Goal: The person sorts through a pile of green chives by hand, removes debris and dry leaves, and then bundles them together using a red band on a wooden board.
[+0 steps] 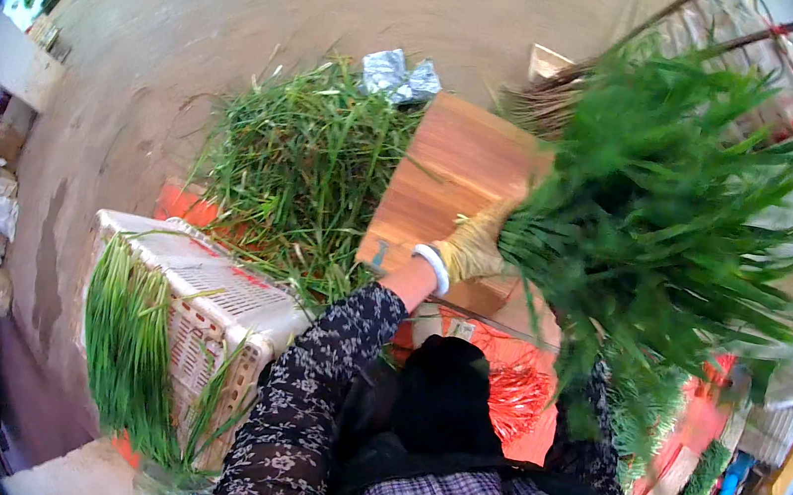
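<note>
Far left: a flat sheaf of long, thin green chive-like stalks (127,352) lies draped over the near edge of a white slatted plastic crate (229,301), tips hanging toward the ground.

Left of centre: a loose heap of mixed green and yellowed grass-like leaves (301,175) rests on the bare earthen floor (246,17), just behind the crate, with a crumpled piece of silver foil (399,76) at its far edge.

Centre: a rectangular brown wooden board (446,179) stands tilted beside the heap. The left hand (471,249), in a yellowish glove with a white bangle at the wrist and a dark floral sleeve behind it, is closed around the stem end of a large, bushy bundle of fresh green leafy stalks (660,222), pressing it against the board's right edge.

Right: the bundle fans out, its outer leaves blurred. The right hand is hidden behind the foliage; whether it is open or closed cannot be told, though it probably supports the bundle from below. An orange mesh sack (522,394) lies beneath, at the lap.

Handling note: the grip seems best kept low on the stems, firm enough to hold them aligned, with the butts tapped level on the board so that no stalks slip out.
</note>
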Available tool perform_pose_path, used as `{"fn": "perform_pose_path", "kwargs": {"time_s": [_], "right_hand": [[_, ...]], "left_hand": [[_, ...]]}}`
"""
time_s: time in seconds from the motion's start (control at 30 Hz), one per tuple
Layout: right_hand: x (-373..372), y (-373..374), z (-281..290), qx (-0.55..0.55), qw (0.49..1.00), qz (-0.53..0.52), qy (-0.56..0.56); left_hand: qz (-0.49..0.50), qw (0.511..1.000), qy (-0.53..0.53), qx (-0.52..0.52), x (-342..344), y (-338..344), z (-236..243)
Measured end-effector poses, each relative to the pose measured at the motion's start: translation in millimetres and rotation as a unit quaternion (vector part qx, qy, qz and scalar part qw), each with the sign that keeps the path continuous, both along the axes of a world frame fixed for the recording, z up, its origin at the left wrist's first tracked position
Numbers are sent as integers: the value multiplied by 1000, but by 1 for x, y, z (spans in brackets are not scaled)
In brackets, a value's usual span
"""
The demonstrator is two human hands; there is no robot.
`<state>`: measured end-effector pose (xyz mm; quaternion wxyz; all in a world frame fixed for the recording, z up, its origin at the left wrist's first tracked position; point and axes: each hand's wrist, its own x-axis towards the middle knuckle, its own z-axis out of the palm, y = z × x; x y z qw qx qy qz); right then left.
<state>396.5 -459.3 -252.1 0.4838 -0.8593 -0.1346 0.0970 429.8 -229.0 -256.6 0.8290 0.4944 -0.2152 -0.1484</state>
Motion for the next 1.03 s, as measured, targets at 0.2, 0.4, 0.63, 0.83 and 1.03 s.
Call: {"fn": "perform_pose_path", "kwargs": {"time_s": [0.2, 0.4, 0.63, 0.83, 1.03], "right_hand": [[0, 13, -12, 47, 997, 54, 22], [-12, 35, -37, 157, 944, -61, 283], [-57, 42, -56, 71, 982, -177, 17], [-50, 67, -55, -76, 974, -203, -70], [-49, 42, -65, -94, 978, -182, -35]], "left_hand": [[-92, 986, 40, 131, 19, 23, 42], [-35, 954, 88, 283, 22, 40, -7], [43, 885, -34, 462, -1, 63, -49], [85, 731, -276, 618, 17, 18, -40], [85, 777, -242, 574, 31, -7, -44]]}}
